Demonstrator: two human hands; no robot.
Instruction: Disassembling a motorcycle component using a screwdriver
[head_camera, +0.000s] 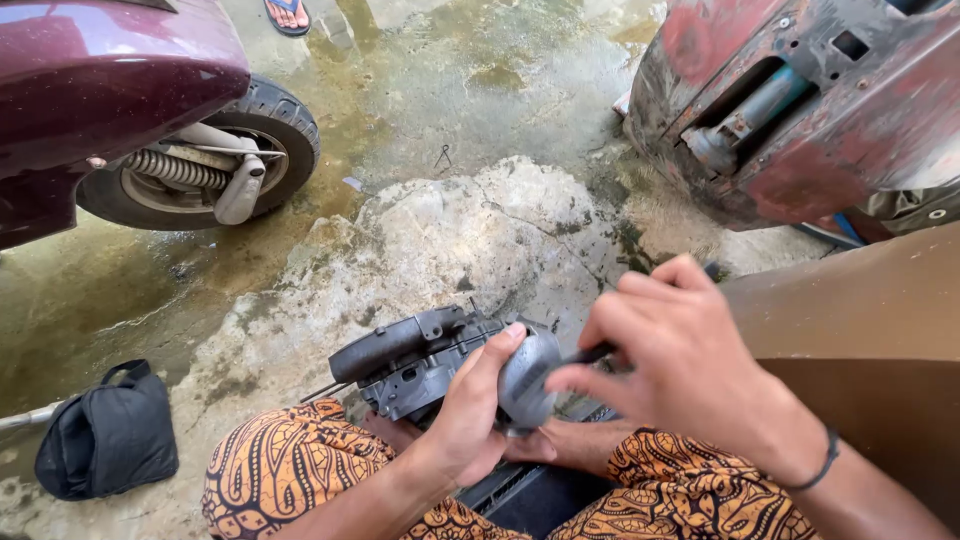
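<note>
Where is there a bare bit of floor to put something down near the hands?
The pale cracked concrete patch just beyond the grey engine part is bare. So is the damp floor between the black bag and the scooter wheel. It is crowded at the lap, where the left hand and right hand work.

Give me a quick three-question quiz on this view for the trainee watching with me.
1. True or false: the left hand grips the rounded grey metal part.
2. What lies on the wet floor at lower left? A) black bag B) red bucket C) blue helmet
3. What does the right hand hold against the part?

Key: 1 true. 2 A, the black bag. 3 A thin dark tool; its tip is hidden.
</note>
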